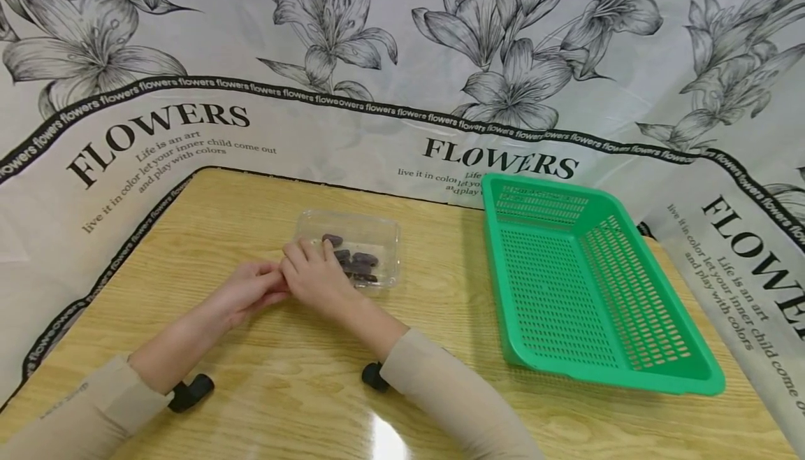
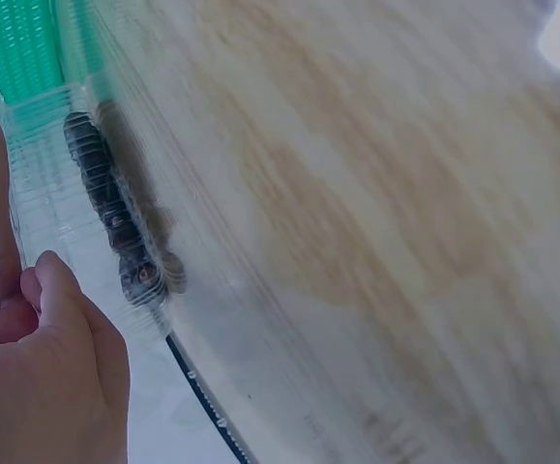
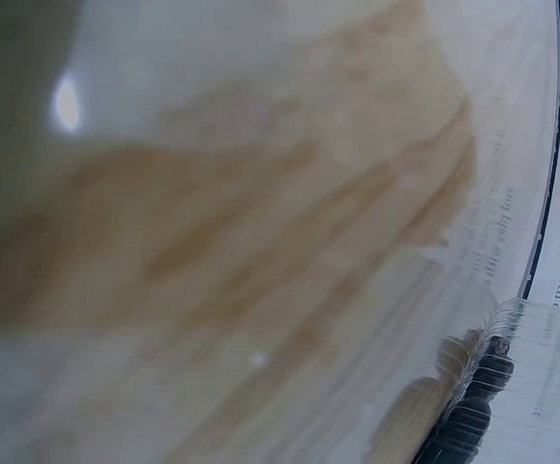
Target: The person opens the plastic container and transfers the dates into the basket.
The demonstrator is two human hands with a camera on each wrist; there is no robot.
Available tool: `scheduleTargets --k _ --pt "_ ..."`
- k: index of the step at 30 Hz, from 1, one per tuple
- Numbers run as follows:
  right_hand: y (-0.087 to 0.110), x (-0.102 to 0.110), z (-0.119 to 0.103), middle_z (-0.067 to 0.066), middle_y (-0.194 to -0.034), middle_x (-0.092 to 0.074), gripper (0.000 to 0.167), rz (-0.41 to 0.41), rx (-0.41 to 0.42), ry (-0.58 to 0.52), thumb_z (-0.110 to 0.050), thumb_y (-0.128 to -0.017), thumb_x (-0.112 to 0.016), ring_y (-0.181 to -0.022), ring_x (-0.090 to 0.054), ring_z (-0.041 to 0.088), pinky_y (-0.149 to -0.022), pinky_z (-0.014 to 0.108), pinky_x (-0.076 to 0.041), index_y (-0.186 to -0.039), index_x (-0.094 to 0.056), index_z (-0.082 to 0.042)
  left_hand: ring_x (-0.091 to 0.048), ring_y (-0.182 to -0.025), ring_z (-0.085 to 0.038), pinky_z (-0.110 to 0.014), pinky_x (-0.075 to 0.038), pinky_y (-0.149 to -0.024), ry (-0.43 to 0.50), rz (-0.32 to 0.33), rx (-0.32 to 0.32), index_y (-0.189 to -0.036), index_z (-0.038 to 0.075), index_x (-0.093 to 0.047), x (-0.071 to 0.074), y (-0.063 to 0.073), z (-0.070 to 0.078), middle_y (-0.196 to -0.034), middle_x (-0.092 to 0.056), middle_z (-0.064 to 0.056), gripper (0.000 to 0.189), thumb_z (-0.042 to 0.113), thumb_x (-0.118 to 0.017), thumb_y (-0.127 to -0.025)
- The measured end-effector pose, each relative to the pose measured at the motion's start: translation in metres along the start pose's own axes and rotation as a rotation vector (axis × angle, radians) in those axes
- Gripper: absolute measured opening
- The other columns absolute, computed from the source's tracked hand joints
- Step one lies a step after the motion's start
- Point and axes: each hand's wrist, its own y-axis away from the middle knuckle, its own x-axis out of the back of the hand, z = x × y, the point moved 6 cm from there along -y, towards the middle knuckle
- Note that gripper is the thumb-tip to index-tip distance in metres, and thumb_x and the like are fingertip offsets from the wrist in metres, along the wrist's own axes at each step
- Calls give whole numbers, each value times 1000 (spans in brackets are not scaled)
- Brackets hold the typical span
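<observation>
A clear plastic box (image 1: 397, 254) stands on the table with several dark, oblong pieces (image 1: 365, 259) in it that look like dates. Both hands meet at the box's left side. My left hand (image 1: 254, 289) has its fingers bent, thumb and fingertips together against the other hand's fingers. Over the box's left edge lies my right hand (image 1: 317, 275), its fingers curving down toward the left fingertips. Whatever may be pinched between them is hidden, and I cannot tell what it is. In the left wrist view the dark pieces (image 2: 105, 193) show through the box wall, beside the hands.
A large green plastic basket (image 1: 497, 264) with slotted walls stands on the right of the wooden table (image 1: 434, 376). A white floral cloth (image 1: 352, 131) hangs behind the table and round its sides. Black wrist mounts (image 1: 191, 393) sit under both forearms.
</observation>
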Motion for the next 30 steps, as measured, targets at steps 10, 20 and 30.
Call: scheduleTargets --k 10,20,30 --pt "1 2 0 3 -126 -45 20 9 -8 5 -26 -100 -42 -118 -44 23 -93 47 -45 -111 -54 -15 -60 -80 -2 -18 -51 -75 -54 14 7 -123 -19 -39 -1 1 1 -87 -60 2 34 4 -39 -98" --pt "2 0 5 2 -124 -45 17 -3 -18 -46 -24 -99 -44 -118 -43 22 -94 47 -44 -109 -55 -15 -59 -80 -3 -18 -52 -74 -69 -13 29 -124 -18 -38 -1 -2 -1 -88 -59 1 35 4 -41 -98" --pt "2 8 4 5 -118 -45 14 -29 131 -177 -18 -98 -47 -117 -46 25 -91 44 -47 -107 -53 -10 -59 -79 -3 -16 -52 -70 -70 10 36 -126 -21 -39 7 1 -6 -87 -62 4 38 3 -44 -97"
